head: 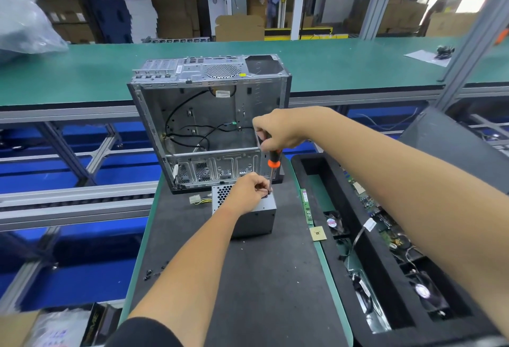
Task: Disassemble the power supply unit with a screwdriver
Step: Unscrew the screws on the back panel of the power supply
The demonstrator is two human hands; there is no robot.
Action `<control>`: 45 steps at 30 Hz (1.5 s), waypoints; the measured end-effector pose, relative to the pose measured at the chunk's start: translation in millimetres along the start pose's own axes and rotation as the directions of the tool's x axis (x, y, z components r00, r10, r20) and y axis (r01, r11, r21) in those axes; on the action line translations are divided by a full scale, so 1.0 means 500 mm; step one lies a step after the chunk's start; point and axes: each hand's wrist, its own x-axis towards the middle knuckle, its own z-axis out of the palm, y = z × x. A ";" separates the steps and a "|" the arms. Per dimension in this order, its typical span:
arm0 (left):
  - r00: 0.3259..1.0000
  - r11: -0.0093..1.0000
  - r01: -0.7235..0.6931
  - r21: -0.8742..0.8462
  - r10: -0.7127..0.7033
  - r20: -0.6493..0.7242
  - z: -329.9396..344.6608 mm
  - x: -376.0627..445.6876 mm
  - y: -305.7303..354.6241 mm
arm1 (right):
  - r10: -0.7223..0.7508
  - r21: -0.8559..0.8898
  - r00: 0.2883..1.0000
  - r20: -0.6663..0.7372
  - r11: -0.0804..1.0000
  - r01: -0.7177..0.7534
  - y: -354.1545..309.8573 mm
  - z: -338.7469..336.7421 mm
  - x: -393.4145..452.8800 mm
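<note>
A grey metal power supply unit (pixel 256 218) stands on the dark mat, its perforated top face up, a white connector with yellow wires (pixel 196 199) trailing at its left. My right hand (pixel 278 132) grips the handle of a black and orange screwdriver (pixel 273 163) held upright, its shaft pointing down onto the unit's top right corner. My left hand (pixel 248 191) rests on top of the unit, fingers curled and pinching around the shaft's tip. The tip itself is hidden by those fingers.
An empty computer case (pixel 209 123) with loose black cables stands just behind the unit. A memory stick (pixel 306 203) and a processor chip (pixel 317 234) lie to the right. A black foam tray (pixel 385 250) holds boards and fans. Small screws (pixel 150 273) lie at the mat's left.
</note>
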 end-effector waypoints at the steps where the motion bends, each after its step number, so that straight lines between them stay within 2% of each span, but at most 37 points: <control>1: 1.000 1.000 0.000 0.000 0.000 0.003 0.000 0.000 0.000 | -0.046 -0.006 0.999 0.002 0.999 0.046 0.001 0.000 0.001; 4: 1.000 1.000 -0.005 0.024 0.005 0.004 -0.001 -0.001 0.001 | -0.107 -0.025 0.994 0.017 0.994 0.108 0.008 0.001 -0.001; 16: 1.000 0.999 -0.026 0.032 0.025 0.007 0.000 -0.008 0.010 | -0.150 -0.205 0.988 0.043 0.966 0.156 -0.023 0.005 0.006; 19: 1.000 1.000 -0.018 0.021 0.018 -0.001 0.001 -0.008 0.011 | -0.083 -0.068 0.996 0.025 0.994 0.084 -0.022 -0.002 0.008; 22: 1.000 0.999 -0.025 0.036 0.025 -0.009 0.002 -0.008 0.008 | 0.006 0.148 0.997 0.075 0.989 -0.017 -0.016 -0.002 0.012; 24: 1.000 0.999 -0.024 0.025 0.024 -0.008 0.001 -0.007 0.008 | 0.063 0.205 0.997 0.034 0.976 -0.068 -0.018 0.005 0.018; 26: 1.000 0.999 -0.017 0.028 0.017 -0.004 0.000 -0.006 0.010 | 0.169 0.089 0.985 0.017 0.981 -0.170 -0.019 0.005 0.023; 28: 1.000 0.999 -0.006 0.031 0.006 -0.008 0.001 -0.006 0.008 | 0.214 -0.043 0.974 0.076 0.977 -0.211 -0.016 0.000 0.021; 31: 1.000 1.000 -0.004 0.014 0.005 -0.016 0.003 -0.006 0.006 | 0.206 -0.051 0.964 0.171 0.979 -0.200 0.004 0.001 0.024; 39: 1.000 0.999 -0.023 0.034 0.024 -0.018 0.007 -0.002 -0.001 | 0.026 -0.143 0.998 0.050 0.989 -0.018 0.049 0.021 0.017; 45: 0.999 0.999 -0.047 0.023 0.048 -0.011 0.006 -0.001 -0.001 | -0.144 -0.364 0.989 0.021 0.921 0.142 -0.018 0.013 0.038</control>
